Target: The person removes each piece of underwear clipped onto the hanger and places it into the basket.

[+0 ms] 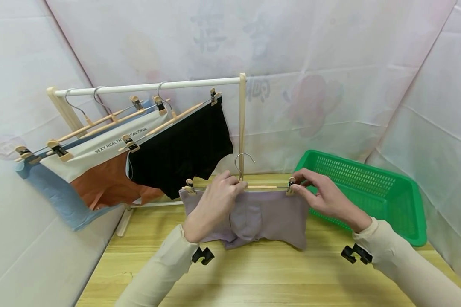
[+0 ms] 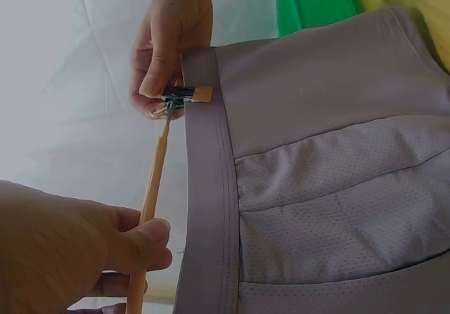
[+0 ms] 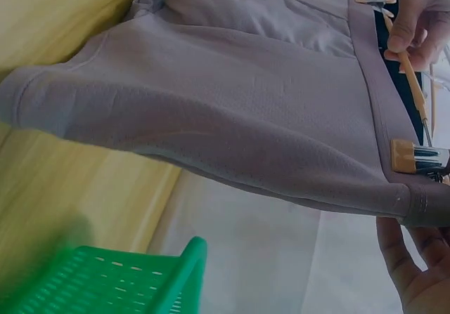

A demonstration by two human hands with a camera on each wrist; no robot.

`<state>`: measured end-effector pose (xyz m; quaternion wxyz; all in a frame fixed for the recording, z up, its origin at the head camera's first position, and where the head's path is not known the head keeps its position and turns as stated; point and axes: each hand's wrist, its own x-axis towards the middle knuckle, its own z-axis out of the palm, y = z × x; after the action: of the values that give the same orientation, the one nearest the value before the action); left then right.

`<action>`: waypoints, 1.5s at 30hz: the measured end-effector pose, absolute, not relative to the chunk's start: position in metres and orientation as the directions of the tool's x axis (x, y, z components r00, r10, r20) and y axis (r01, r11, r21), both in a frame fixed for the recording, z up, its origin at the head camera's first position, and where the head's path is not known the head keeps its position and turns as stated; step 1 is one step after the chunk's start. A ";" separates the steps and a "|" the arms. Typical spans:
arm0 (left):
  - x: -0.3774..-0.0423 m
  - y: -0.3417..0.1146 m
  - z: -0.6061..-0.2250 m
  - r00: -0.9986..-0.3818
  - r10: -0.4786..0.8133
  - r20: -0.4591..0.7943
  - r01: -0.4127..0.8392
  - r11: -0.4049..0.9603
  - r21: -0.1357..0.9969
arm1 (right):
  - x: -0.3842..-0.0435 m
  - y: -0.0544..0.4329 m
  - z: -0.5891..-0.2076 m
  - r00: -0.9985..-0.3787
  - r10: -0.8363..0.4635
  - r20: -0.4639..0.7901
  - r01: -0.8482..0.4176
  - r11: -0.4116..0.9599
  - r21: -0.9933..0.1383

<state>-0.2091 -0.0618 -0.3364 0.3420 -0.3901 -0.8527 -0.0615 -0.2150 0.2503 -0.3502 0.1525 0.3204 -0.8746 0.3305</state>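
A pair of mauve boxer briefs (image 1: 280, 217) hangs by its waistband from a clip hanger (image 1: 261, 187) with a wooden bar and metal hook. My left hand (image 1: 219, 196) grips the bar near its middle, thumb and fingers around the wood in the left wrist view. At the bar's right end, my right hand (image 1: 326, 196) pinches the clip (image 2: 186, 94) between thumb and fingers. That clip bites the waistband's corner. Another clip (image 1: 190, 186) holds the waistband's left end. In the right wrist view, the clip and waistband partly hide my right hand (image 3: 422, 265).
A rack with a white rail (image 1: 138, 88) stands at the back left. From it hang black briefs (image 1: 184, 145), a white-and-orange pair (image 1: 103, 183) and a blue pair (image 1: 57, 196). Right of the hands is a green plastic basket (image 1: 418, 213) on the wooden table (image 1: 272, 281).
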 end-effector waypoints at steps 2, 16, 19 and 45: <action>-0.214 -0.062 -0.336 -0.457 0.620 0.637 0.706 0.689 -0.164 | -0.219 0.249 -0.350 -0.750 -0.457 0.478 -0.659 0.579 -0.480; -0.234 -0.066 -0.336 -0.450 0.591 0.669 0.686 0.709 -0.164 | -0.243 0.243 -0.353 -0.776 -0.425 0.466 -0.629 0.583 -0.515; -0.237 -0.067 -0.335 -0.453 0.588 0.671 0.677 0.716 -0.171 | -0.247 0.242 -0.353 -0.768 -0.412 0.490 -0.636 0.579 -0.510; -0.245 -0.063 -0.343 -0.456 0.610 0.648 0.655 0.723 -0.220 | -0.257 0.242 -0.364 -0.760 -0.388 0.522 -0.644 0.558 -0.523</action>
<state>-0.2449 -0.0626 -0.3431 0.3664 -0.3709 -0.8528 -0.0305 -0.2572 0.2416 -0.3643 0.1764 0.2985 -0.8647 0.3634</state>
